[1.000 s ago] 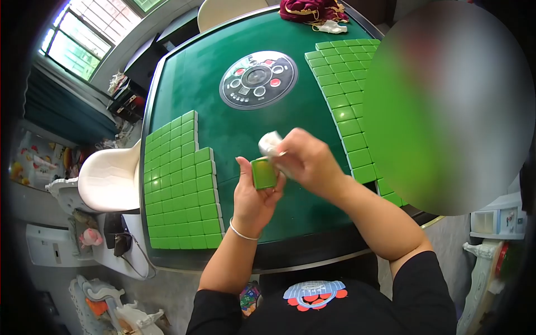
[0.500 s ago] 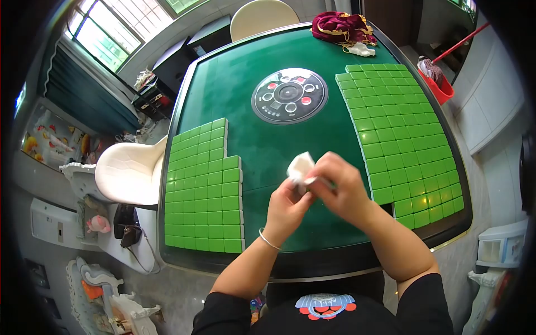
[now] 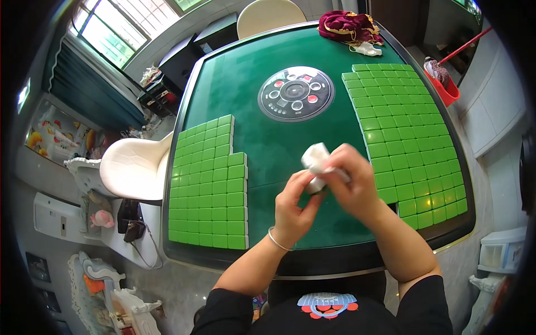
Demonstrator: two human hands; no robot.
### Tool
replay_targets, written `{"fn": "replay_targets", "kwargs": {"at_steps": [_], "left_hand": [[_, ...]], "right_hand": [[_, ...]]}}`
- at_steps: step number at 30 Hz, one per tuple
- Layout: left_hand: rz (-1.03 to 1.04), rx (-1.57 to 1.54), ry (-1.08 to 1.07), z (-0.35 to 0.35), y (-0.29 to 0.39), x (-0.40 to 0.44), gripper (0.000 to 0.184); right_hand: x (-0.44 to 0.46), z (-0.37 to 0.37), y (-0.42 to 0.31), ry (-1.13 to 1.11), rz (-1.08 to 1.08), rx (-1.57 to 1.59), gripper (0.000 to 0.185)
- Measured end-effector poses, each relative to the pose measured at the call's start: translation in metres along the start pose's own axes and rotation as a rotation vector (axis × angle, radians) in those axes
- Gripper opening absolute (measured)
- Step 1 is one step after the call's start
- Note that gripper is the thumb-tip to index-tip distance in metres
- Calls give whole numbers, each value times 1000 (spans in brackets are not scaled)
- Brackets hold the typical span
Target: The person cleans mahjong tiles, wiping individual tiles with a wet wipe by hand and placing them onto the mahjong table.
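Observation:
My right hand [image 3: 354, 181] is closed on a crumpled white tissue [image 3: 316, 154] over the near middle of the green mahjong table [image 3: 268, 167]. Just below it, my left hand [image 3: 296, 205], with a bangle at the wrist, pinches a small white block [image 3: 316, 185] that looks like a mahjong tile, partly covered by fingers and tissue. Left of my hands lies a block of green-backed mahjong tiles [image 3: 207, 190], face down in rows. A larger block of tiles [image 3: 403, 134] lies to the right, with a gap near its front left corner. Motion blurs my right fingers.
A round control panel [image 3: 296, 94] sits in the table's centre. At the far right corner lie a maroon cloth bag [image 3: 347, 28] and a white crumpled piece [image 3: 368, 49]. Chairs [image 3: 134, 167] stand left and behind. Off the right edge is a red mop bucket [image 3: 445, 92].
Both hands have moved slightly right with the tissue, and more of the small white block shows between my left fingers. The view has shifted a little. The tile blocks lie as before.

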State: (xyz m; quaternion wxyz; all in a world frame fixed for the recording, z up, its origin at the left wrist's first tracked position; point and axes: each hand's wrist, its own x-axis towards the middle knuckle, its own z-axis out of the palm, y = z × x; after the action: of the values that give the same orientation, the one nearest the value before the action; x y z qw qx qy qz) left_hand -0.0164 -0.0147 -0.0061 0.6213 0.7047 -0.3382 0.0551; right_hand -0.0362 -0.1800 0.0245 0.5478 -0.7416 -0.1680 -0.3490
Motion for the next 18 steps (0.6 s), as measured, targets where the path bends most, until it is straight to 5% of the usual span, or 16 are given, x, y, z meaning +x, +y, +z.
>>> {"fn": "replay_targets", "kwargs": {"at_steps": [4,8,12,17,18], "left_hand": [[-86,-63,-48,-1,3,0,46],[-332,-629,29,5,20,7,53],[-582,-1118,106,-13,6,14,51],[-744,-1331,162,-17,5,18,50],[-746,-1340,167,-16,5,17,49]], "right_hand": [[-1,0,19,-4,130,-106,16],[7,-12,9,94,396,72,17],[0,-1,12,78,129,11,14],[-4,1,14,65,353,74,10],[-5,2,12,58,256,44,11]]}}
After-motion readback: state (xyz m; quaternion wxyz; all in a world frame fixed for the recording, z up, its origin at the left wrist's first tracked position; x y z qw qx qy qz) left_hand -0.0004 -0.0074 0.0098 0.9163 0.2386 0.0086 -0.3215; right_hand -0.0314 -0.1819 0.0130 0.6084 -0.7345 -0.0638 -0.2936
